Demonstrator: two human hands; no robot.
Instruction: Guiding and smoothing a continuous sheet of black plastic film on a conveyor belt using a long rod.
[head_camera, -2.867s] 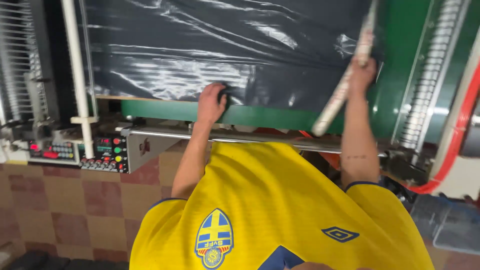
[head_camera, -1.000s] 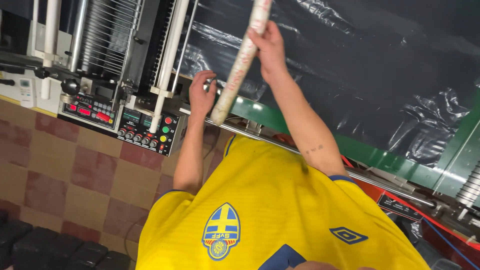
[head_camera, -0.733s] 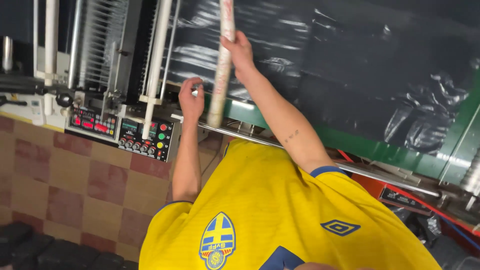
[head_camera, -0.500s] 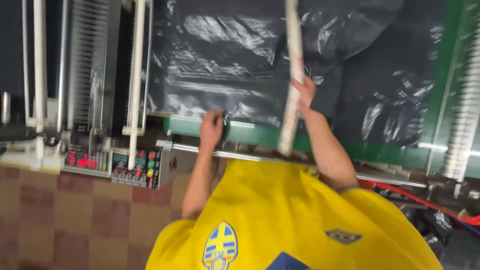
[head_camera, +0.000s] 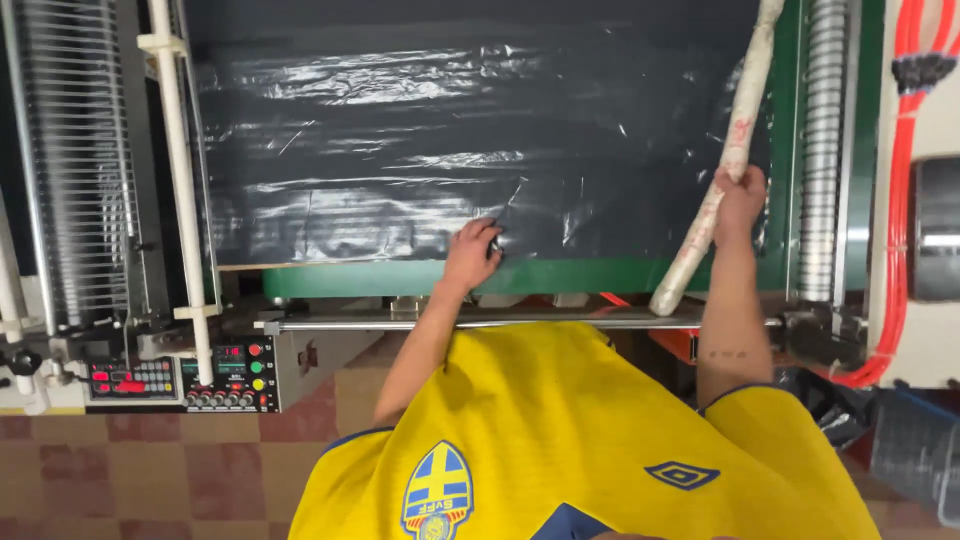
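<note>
Black plastic film (head_camera: 440, 180) lies glossy and wrinkled across the green machine bed (head_camera: 420, 278), and the left hand (head_camera: 470, 252) rests on its near edge, fingers curled down on the sheet. The right hand (head_camera: 738, 195) is well apart from it, closed around a long pale tube (head_camera: 722, 170) that slants up past the film's right side. I'd guess the tube's low end could catch the steel rail (head_camera: 480, 322) or snag the thin film, since it hangs so close. A control panel (head_camera: 232, 375) with coloured buttons sits at left, red hoses (head_camera: 900, 180) and a ribbed roller (head_camera: 824, 150) crowd the right.
</note>
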